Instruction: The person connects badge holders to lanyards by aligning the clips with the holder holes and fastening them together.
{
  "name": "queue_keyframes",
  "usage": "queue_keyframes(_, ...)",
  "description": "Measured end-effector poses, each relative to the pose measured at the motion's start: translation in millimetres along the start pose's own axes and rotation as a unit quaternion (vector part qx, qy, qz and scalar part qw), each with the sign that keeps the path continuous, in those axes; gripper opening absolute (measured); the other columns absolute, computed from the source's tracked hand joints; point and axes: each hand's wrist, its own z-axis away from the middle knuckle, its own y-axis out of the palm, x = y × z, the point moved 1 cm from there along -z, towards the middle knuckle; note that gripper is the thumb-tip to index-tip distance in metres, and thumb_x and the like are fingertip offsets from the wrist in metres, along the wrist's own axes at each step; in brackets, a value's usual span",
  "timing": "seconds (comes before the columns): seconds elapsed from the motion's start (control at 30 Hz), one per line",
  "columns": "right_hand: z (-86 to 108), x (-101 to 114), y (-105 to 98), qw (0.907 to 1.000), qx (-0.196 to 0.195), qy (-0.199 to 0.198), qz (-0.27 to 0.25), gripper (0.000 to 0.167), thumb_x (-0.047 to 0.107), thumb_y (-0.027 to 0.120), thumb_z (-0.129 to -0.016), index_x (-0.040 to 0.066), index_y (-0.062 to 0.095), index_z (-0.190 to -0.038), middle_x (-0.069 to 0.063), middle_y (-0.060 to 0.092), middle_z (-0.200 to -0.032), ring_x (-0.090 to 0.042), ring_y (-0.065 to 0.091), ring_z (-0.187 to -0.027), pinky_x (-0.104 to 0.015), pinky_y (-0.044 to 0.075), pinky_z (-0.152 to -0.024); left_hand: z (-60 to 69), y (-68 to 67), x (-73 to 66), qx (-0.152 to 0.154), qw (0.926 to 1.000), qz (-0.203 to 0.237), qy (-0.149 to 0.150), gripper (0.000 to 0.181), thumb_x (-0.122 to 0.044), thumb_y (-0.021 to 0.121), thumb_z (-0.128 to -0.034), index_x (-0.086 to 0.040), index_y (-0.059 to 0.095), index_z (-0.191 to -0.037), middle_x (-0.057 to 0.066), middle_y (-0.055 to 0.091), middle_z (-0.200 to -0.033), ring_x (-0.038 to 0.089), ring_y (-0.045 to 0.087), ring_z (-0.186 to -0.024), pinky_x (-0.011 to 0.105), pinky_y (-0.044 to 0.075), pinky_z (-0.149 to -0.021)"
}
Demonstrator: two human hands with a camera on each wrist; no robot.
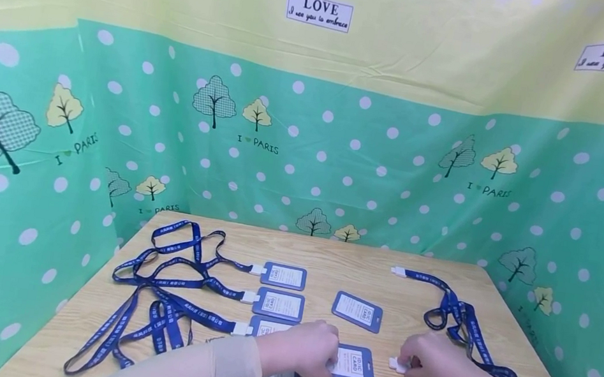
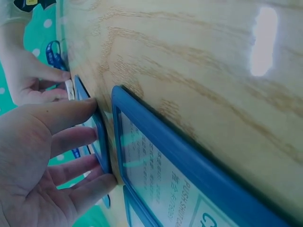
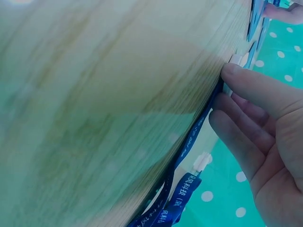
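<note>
My left hand [image 1: 311,347] grips the left end of a blue-framed ID card holder [image 1: 360,367] on the table. In the left wrist view, thumb and fingers spread across that card holder [image 2: 100,137]. A short gap to the right, my right hand [image 1: 436,362] pinches the white clip [image 1: 397,365] of a blue lanyard [image 1: 502,373]. The right wrist view has this clip [image 3: 236,59] at the thumb tip, the strap trailing from it. Another loose card holder [image 1: 357,311] lies just beyond. My left hand and sleeve partly cover card holders to the left.
Card holders [image 1: 281,305] with blue lanyards [image 1: 179,281] attached lie in a column on the left. A second lanyard's white clip [image 1: 398,271] lies at the back right. Polka-dot cloth [image 1: 341,155] surrounds the wooden table [image 1: 361,264].
</note>
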Motion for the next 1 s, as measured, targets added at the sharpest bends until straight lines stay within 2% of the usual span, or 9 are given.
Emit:
queue_keyframes(0.2, 0.2, 3, 1, 0.9999, 0.002, -0.014, 0.005, 0.018, 0.015, 0.086, -0.078, 0.026, 0.078, -0.090, 0.021, 0.060, -0.079, 0.001, 0.052, -0.066, -0.022, 0.049, -0.059, -0.1, 1.5, 1.3, 0.003, 0.9999, 0.014, -0.006, 0.017, -0.043, 0.083, -0.0806, -0.030, 0.082, -0.092, -0.012, 0.062, -0.097, 0.003, 0.052, -0.084, 0.019, 0.050, -0.079)
queue_keyframes(1.0, -4.3, 13, 5, 0.9994, 0.014, -0.029, -0.016, 0.020, 0.012, 0.085, -0.078, 0.027, 0.078, -0.088, 0.021, 0.058, -0.080, 0.000, 0.052, -0.067, -0.022, 0.048, -0.059, -0.3, -2.7, 1.2, 0.009, 0.9999, 0.008, -0.001, 0.017, -0.043, 0.083, -0.0805, -0.030, 0.082, -0.090, -0.012, 0.059, -0.094, 0.004, 0.050, -0.080, 0.019, 0.048, -0.075)
